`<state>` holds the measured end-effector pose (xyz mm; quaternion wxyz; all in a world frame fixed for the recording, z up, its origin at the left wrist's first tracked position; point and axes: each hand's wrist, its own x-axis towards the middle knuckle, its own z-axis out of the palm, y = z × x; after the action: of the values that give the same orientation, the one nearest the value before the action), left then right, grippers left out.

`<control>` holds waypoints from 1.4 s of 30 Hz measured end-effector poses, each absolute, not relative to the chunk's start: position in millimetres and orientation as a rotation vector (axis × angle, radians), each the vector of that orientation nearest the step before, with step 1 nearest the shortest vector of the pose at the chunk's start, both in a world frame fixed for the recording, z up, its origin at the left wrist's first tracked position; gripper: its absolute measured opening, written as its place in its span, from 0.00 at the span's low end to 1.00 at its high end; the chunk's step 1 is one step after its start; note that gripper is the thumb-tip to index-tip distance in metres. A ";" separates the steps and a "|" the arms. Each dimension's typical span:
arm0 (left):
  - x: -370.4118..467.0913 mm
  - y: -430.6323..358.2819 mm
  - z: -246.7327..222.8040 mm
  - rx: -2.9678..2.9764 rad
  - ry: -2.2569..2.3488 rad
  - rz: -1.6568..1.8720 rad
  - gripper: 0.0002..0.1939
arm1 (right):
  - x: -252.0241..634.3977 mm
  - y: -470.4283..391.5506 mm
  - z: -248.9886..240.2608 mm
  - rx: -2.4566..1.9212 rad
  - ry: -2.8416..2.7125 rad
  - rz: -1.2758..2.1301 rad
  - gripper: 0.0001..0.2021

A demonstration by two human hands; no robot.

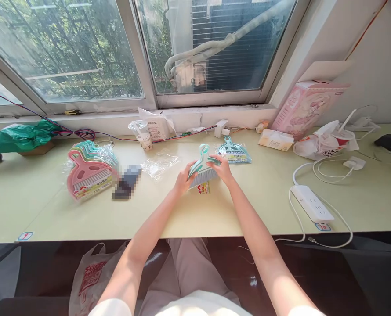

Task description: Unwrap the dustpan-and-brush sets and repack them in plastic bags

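Observation:
Both my hands hold a mint green dustpan and brush set [203, 166] above the table, its looped handle pointing away from me. My left hand [183, 179] grips its left edge and my right hand [222, 168] its right edge, with fingers closed on it. Grey bristles show along its near side. Just below it a small printed card [204, 188] lies on the table. Behind my right hand lies a wrapped blue-green set [234, 151]. At the left, a stack of wrapped sets [89, 173] has a pink one on top.
On the pale table [195, 219] are a blurred dark phone [127, 182], clear plastic wrap [161, 165], a plastic cup [143, 135], a tissue pack [276, 140] and a pink box [309, 107]. A white power strip [312, 204] with cables lies at the right.

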<state>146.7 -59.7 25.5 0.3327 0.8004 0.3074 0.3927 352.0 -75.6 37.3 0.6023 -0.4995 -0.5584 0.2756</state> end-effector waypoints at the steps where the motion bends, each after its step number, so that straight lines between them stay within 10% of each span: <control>1: 147.7 -59.2 25.4 2.070 0.813 1.029 0.28 | 349.9 -75.4 36.2 -1.149 -1.250 0.648 0.16; 21: 149.7 -60.9 31.6 2.030 0.943 1.270 0.26 | 317.0 -88.2 43.9 -1.168 -0.926 0.659 0.14; 42: 109.8 14.5 -0.7 1.108 1.138 1.467 0.23 | 333.8 -77.0 3.6 -1.726 -1.991 -0.047 0.18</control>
<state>109.8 14.5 -0.7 0.4702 0.4523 0.4645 0.5988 333.8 -77.0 3.6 0.2504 -0.6340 -0.7315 -0.0173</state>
